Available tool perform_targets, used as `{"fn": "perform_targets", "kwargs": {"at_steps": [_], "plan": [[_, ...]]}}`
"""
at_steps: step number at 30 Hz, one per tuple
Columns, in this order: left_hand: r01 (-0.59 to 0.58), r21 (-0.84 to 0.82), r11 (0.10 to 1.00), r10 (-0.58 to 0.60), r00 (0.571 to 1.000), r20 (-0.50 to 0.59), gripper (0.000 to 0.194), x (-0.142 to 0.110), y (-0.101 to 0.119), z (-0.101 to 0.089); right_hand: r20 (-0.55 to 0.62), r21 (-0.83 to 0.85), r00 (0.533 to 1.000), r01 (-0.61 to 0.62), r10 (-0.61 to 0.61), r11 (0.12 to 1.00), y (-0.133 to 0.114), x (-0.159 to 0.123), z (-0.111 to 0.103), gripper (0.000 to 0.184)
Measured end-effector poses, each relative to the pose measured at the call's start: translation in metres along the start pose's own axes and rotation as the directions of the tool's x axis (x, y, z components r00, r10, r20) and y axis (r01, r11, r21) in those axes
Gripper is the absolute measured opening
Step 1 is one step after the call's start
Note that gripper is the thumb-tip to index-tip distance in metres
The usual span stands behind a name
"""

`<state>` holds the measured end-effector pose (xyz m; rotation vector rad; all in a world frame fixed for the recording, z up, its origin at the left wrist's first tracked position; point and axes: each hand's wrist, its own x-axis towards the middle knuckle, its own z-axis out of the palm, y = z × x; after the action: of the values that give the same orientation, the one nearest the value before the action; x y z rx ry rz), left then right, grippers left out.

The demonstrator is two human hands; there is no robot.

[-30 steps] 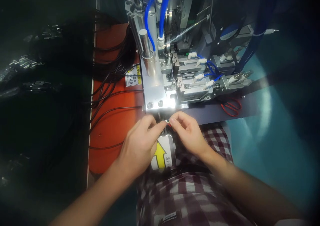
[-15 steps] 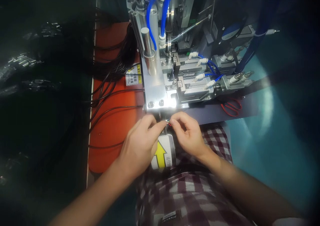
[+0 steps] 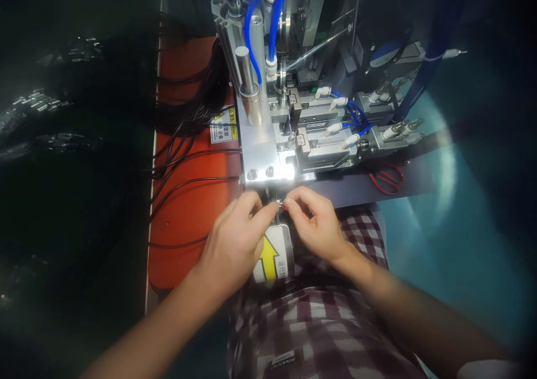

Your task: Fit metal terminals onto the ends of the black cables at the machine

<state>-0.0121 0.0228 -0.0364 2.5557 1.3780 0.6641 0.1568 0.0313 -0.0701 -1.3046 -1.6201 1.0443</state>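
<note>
The right hand (image 3: 318,226) is pinching a thin red wire (image 3: 284,207) just in front of a metal plate (image 3: 260,156), while the left hand (image 3: 235,239) is bringing its fingertips to the wire's end — whether gripping it, I cannot tell.

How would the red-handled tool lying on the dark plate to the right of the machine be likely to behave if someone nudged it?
The red-handled tool would probably slide rather than roll, since its open loops lie flat. The slim loops suggest it is fairly light.
</note>
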Motion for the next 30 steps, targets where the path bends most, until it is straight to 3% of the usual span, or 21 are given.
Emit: {"fn": "perform_targets", "kwargs": {"at_steps": [2,4,5,8,10,15,18,20,22,25,30], "plan": [[-0.007,0.010,1.000,0.007,1.000,0.004,0.031,0.000,0.000,0.000,0.039,0.148,0.982,-0.191,0.187,0.970,-0.006,0.001,0.001,0.021],[-0.013,0.023,1.000,0.013,1.000,0.012,0.032,0.001,0.000,0.000,0.065,0.197,0.956,-0.292,0.285,0.936,-0.010,0.000,0.003,0.024],[-0.016,0.029,0.999,0.015,1.000,0.013,0.032,0.001,0.000,0.000,0.042,0.167,0.962,-0.274,0.271,0.947,-0.010,-0.001,0.004,0.024],[-0.026,0.037,0.999,0.026,1.000,0.012,0.032,0.001,0.000,0.000,-0.059,-0.047,0.998,-0.034,0.031,0.998,-0.004,-0.003,0.006,0.020],[-0.028,0.039,0.999,0.028,1.000,0.009,0.031,0.001,0.001,0.001,-0.070,-0.089,0.996,0.043,-0.050,0.995,0.001,-0.004,0.007,0.019],[-0.034,0.045,0.998,0.034,0.999,0.011,0.030,0.002,0.002,0.000,0.060,0.147,0.981,-0.191,0.184,0.971,0.000,0.000,0.003,0.019],[-0.027,0.066,0.997,0.026,0.999,0.026,0.032,0.004,0.003,-0.001,0.021,-0.025,0.997,-0.075,0.075,0.997,-0.006,0.001,0.000,0.018],[-0.027,0.077,0.997,0.025,0.999,0.029,0.033,0.004,0.003,-0.001,-0.022,-0.097,0.998,-0.059,0.057,0.994,-0.008,0.001,-0.001,0.019],[-0.026,0.073,0.997,0.024,0.999,0.024,0.034,0.003,0.003,-0.001,0.010,0.013,0.982,-0.189,0.189,0.982,-0.008,0.000,-0.002,0.023],[-0.019,0.053,0.998,0.019,1.000,0.016,0.035,0.001,0.002,0.000,0.107,0.212,0.922,-0.387,0.372,0.898,-0.008,-0.004,-0.003,0.029],[-0.013,0.024,1.000,0.012,1.000,0.013,0.036,-0.002,0.000,0.002,-0.056,0.114,0.957,-0.276,0.283,0.954,-0.014,-0.015,0.001,0.015]]}}
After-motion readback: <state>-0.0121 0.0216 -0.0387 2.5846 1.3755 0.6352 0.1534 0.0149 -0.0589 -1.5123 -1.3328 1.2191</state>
